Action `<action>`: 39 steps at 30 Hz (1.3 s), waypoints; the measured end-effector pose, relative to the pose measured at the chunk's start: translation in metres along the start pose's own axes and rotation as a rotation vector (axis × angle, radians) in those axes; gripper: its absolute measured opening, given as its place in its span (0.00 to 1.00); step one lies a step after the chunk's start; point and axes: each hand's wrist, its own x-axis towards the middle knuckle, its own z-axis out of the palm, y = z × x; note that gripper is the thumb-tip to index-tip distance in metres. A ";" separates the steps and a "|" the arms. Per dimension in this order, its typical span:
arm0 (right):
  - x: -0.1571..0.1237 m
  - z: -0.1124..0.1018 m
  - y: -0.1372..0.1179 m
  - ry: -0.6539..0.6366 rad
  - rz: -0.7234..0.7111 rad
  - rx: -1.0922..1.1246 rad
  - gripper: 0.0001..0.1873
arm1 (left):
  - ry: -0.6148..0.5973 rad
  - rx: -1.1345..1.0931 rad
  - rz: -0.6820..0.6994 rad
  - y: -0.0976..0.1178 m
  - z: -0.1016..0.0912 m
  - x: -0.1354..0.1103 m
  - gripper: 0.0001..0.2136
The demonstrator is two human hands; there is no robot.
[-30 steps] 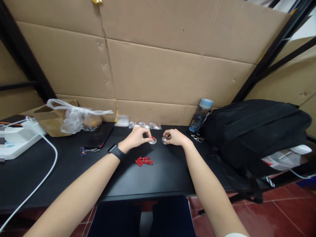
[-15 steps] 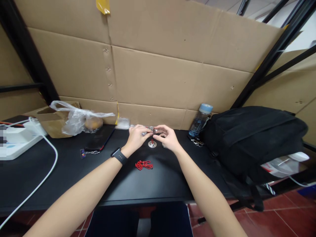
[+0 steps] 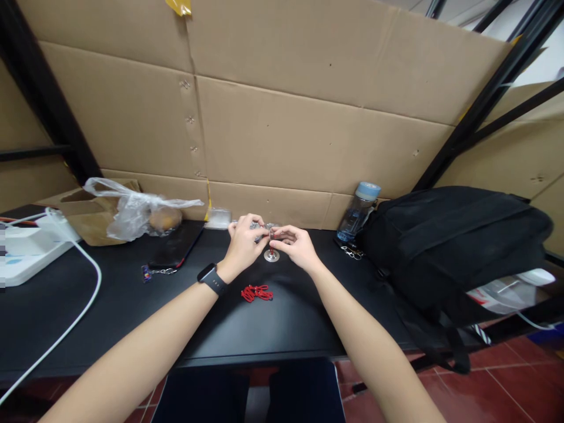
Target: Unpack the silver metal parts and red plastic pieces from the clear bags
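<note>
We pinch a metal piece (image 3: 270, 235) between the fingertips of both hands. Our left hand (image 3: 242, 244) and right hand (image 3: 297, 247) are closed narrowly on it, just above the disc (image 3: 272, 257) on the table (image 3: 132, 305). A red cord (image 3: 257, 292) lies near the disc, on our side. We judge this a fine fitting step. It calls for steady fingertips, kept right over the disc.

Left hand (image 3: 243, 242) and right hand (image 3: 296, 245) pinch a small metal piece (image 3: 269, 235) just above a silver disc (image 3: 271, 257) on the table (image 3: 132, 305).
</note>
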 end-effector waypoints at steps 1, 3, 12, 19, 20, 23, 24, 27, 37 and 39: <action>0.000 -0.001 0.000 -0.010 0.014 0.010 0.20 | -0.006 0.003 0.002 -0.001 0.000 0.000 0.06; 0.001 -0.003 -0.001 -0.022 0.014 -0.001 0.19 | -0.011 0.011 0.004 -0.002 -0.001 0.001 0.05; 0.001 -0.010 -0.006 -0.048 -0.111 -0.315 0.14 | -0.045 0.031 0.085 -0.001 0.001 -0.001 0.06; -0.001 -0.012 0.002 -0.041 -0.186 -0.521 0.10 | -0.075 -0.094 0.030 -0.012 -0.003 0.004 0.08; -0.001 -0.012 0.003 -0.049 -0.196 -0.540 0.09 | -0.104 -0.118 0.041 -0.014 -0.002 0.005 0.09; -0.002 -0.012 0.005 -0.065 -0.228 -0.551 0.07 | -0.215 -0.147 0.108 -0.019 0.003 0.003 0.10; -0.002 -0.012 0.005 -0.062 -0.233 -0.543 0.07 | -0.244 -0.144 0.121 -0.020 0.006 0.001 0.10; -0.003 -0.010 0.004 -0.050 -0.221 -0.515 0.06 | -0.286 -0.139 0.109 -0.022 0.012 -0.001 0.08; -0.004 -0.001 0.009 -0.073 -0.168 -0.697 0.08 | -0.397 -0.076 0.099 -0.037 0.005 0.004 0.04; -0.006 0.000 0.012 -0.105 -0.126 -0.852 0.14 | -0.409 -0.053 0.097 -0.041 0.003 0.004 0.04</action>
